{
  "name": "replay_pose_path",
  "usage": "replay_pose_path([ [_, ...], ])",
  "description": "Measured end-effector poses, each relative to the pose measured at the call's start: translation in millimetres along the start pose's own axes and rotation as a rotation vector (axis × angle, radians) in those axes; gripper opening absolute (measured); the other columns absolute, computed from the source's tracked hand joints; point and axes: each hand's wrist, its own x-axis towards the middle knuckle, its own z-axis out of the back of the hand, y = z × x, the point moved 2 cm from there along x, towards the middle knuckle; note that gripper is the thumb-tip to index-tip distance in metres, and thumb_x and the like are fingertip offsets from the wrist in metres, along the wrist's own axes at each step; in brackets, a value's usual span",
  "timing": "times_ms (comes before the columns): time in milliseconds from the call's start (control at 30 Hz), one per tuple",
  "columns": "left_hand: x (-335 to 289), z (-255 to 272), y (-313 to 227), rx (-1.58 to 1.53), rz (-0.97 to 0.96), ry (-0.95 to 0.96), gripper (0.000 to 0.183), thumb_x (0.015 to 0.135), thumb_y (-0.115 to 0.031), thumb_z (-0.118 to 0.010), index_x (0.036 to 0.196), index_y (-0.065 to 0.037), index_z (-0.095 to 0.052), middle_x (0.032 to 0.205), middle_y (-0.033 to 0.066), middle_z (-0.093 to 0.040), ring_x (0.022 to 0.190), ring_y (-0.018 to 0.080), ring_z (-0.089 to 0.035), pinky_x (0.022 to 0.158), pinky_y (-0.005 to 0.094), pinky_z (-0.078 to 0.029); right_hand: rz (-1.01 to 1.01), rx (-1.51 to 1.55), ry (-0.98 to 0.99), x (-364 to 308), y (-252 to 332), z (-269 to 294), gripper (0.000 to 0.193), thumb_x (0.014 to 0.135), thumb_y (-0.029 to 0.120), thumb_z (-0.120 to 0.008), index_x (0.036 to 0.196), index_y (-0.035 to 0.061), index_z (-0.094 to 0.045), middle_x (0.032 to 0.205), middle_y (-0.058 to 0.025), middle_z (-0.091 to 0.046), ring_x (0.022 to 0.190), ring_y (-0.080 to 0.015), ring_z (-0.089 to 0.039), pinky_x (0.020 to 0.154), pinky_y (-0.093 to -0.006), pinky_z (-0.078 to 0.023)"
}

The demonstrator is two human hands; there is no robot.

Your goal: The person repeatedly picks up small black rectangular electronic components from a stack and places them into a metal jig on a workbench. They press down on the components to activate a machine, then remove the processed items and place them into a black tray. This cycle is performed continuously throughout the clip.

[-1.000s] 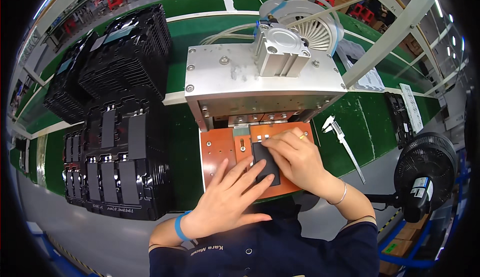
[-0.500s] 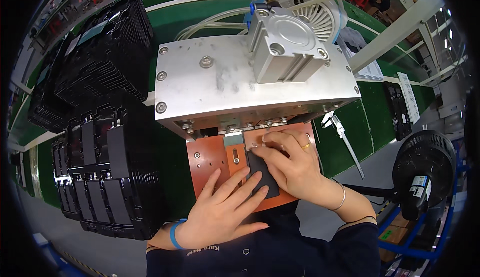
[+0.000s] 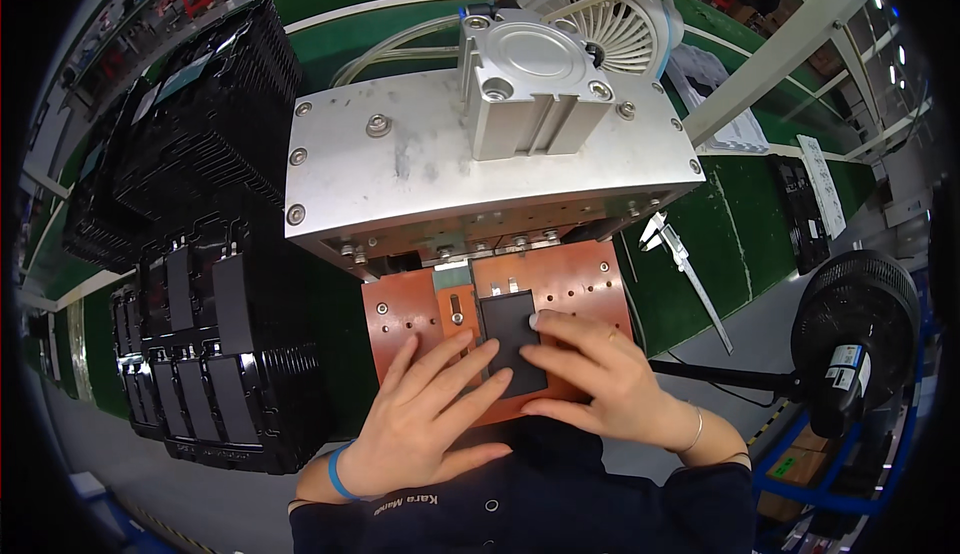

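Left hand (image 3: pixel 425 409) flat-ish, fingers spread wide, fingertips on the left side and lower part of a dark grey flat piece (image 3: pixel 511 322); palm underside faces down, can't be seen. Right hand (image 3: pixel 615 379) loosely curved, wide gap between thumb and index, nothing pinched; index tip at the piece's upper right edge, middle finger just below. Whether the thumb touches the piece: cannot tell. Pressure: cannot tell either.

Piece lies on an orange plate (image 3: pixel 575 284), right of the slotted strip (image 3: pixel 457 304), in front of a metal press (image 3: pixel 345 184). Two small pale tabs at its far end; left edge partly covered by fingers. Plate's near edge partly behind the hands, far edge under the press, where it's too dark to read.

Black trays (image 3: pixel 250 424) at left hold similar grey pieces; stack behind blurs toward the rim. Caliper (image 3: pixel 690 274) right of the plate. White round slatted thing (image 3: pixel 635 34) partly hidden by the cylinder block (image 3: pixel 535 59).
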Motion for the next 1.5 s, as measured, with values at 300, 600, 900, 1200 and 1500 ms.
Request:
replay_pose_path([
  [300,17.5,5.9,8.5,0.089,0.028,0.015,0.068,0.081,-0.058,-0.066,0.127,-0.008,-0.063,0.138,0.0103,-0.054,0.135,0.0387,-0.040,0.111,0.0598,-0.026,0.151,-0.097,-0.063,16.7,-16.8,-10.5,0.032,0.079,0.018,-0.077,0.104,0.0005,-0.069,0.117,-0.0149,-0.065,0.112,-0.0295,-0.064,0.094,-0.0375,-0.055],
  [600,22.1,4.7,7.7,0.066,0.067,0.040,0.068,0.078,-0.052,-0.071,0.127,-0.006,-0.061,0.140,0.0079,-0.052,0.136,0.0352,-0.039,0.108,0.0592,-0.030,0.151,-0.092,-0.019,22.8,-19.5,-8.1,0.032,0.077,0.018,-0.079,0.101,-0.0012,-0.069,0.115,-0.0143,-0.067,0.108,-0.0292,-0.067,0.090,-0.0349,-0.057],
  [900,21.2,2.8,6.0,0.086,0.084,0.025,0.060,0.079,-0.050,-0.071,0.121,-0.009,-0.066,0.137,0.0052,-0.054,0.135,0.0304,-0.043,0.107,0.0573,-0.031,-0.007,-0.053,0.082,20.6,-4.3,-10.3,0.033,0.081,0.011,-0.075,0.110,0.0002,-0.065,0.125,-0.0181,-0.060,0.117,-0.0329,-0.061,0.095,-0.0392,-0.053],
  [1200,21.4,0.5,10.6,0.072,0.029,0.003,0.063,0.078,-0.054,-0.070,0.122,-0.010,-0.065,0.138,0.0073,-0.054,0.134,0.0349,-0.042,0.107,0.0554,-0.033,-0.757,1.414,-0.069,14.2,-15.0,6.0,0.047,0.090,-0.005,-0.058,0.131,0.0088,-0.040,0.143,-0.0073,-0.036,0.138,-0.0196,-0.036,0.107,-0.0370,-0.038],
  [1500,4.9,8.0,3.6,-0.090,0.162,-0.438,0.058,0.076,-0.030,-0.080,0.123,-0.002,-0.063,0.107,0.0110,-0.066,0.081,0.0215,-0.063,0.071,0.0332,-0.051,-0.657,1.054,0.045,33.4,-32.5,2.7,0.029,0.082,-0.011,-0.069,0.097,0.0046,-0.051,0.089,-0.0033,-0.061,0.084,-0.0102,-0.066,0.072,-0.0209,-0.053],
])
